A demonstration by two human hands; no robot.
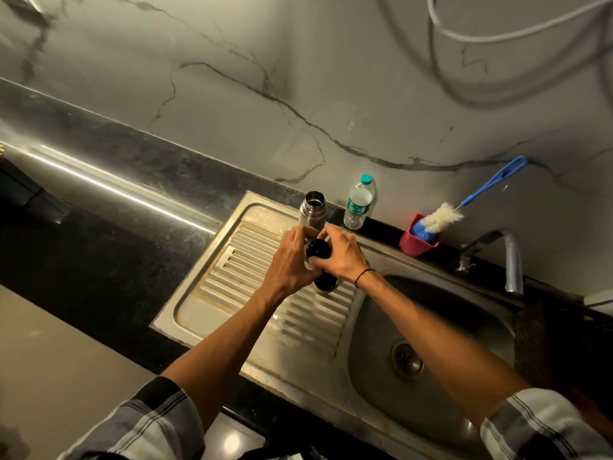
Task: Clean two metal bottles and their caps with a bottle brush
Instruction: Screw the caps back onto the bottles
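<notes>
Here, hands (318, 257) grip capped bottle (319, 250).

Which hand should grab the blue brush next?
Probably the right hand. The bottle brush stands in the red cup on its side, while the left hand grips the second bottle over the drainboard.
</notes>
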